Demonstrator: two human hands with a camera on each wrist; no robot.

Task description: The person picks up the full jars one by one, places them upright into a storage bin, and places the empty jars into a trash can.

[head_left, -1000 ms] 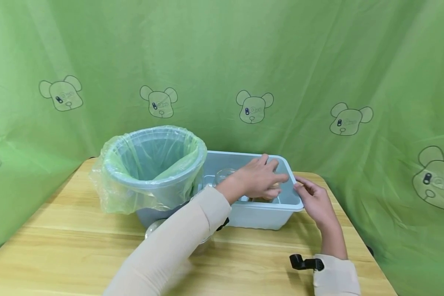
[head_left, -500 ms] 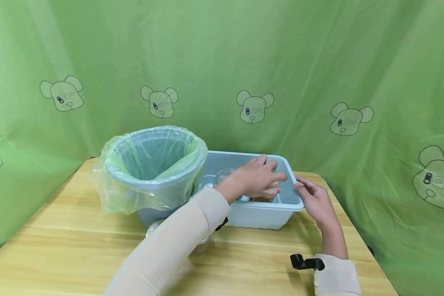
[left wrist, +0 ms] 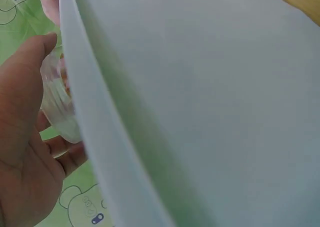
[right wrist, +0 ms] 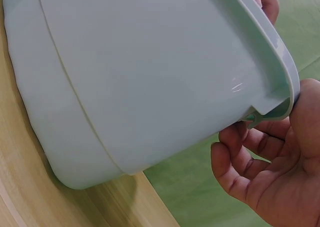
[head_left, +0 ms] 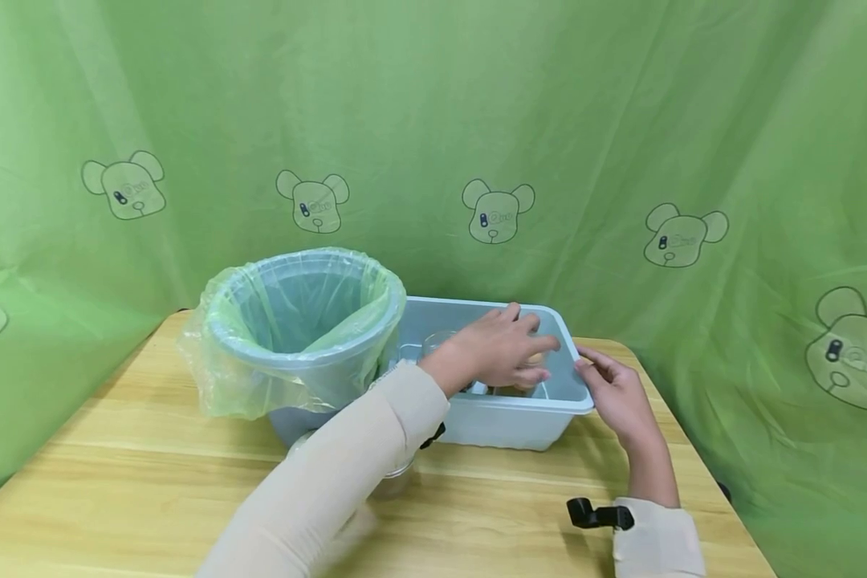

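My left hand (head_left: 502,349) reaches down inside the light blue plastic tub (head_left: 502,425). In the left wrist view, its thumb and fingers (left wrist: 70,157) curl round a clear container (left wrist: 62,102) with something reddish in it; the tub's rim hides part of it. My right hand (head_left: 617,393) pinches the tub's right rim, thumb on top and fingers below, as the right wrist view shows. Another clear round container (head_left: 437,341) stands in the tub, left of my left hand. Small items under that hand are mostly covered.
A blue bin (head_left: 303,401) lined with a thin green bag (head_left: 260,385) stands left of the tub. A clear container (head_left: 397,480) sits on the wooden table (head_left: 477,514), partly behind my left sleeve. Green cloth (head_left: 405,120) hangs round the table.
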